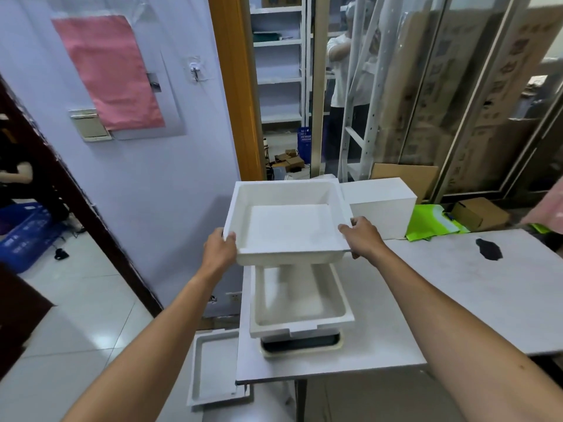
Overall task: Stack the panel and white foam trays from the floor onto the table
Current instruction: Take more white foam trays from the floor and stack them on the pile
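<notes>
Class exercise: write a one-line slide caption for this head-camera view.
Left hand and right hand hold a foam tray over the stacked tray and panel on the table; a floor tray waits.

A foam tray (289,220) hangs between the left hand (219,248) and the right hand (362,236), above a second tray (301,300) that sits on the panel (301,345) at the table's (457,300) near left corner. A third tray (213,367) lies on the floor left of the table. A foam block (380,205) stands by the far edge.

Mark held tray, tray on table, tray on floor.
held tray (289,226), head view, inner floor.
tray on table (292,300), head view, inner floor.
tray on floor (213,373), head view, inner floor.
</notes>
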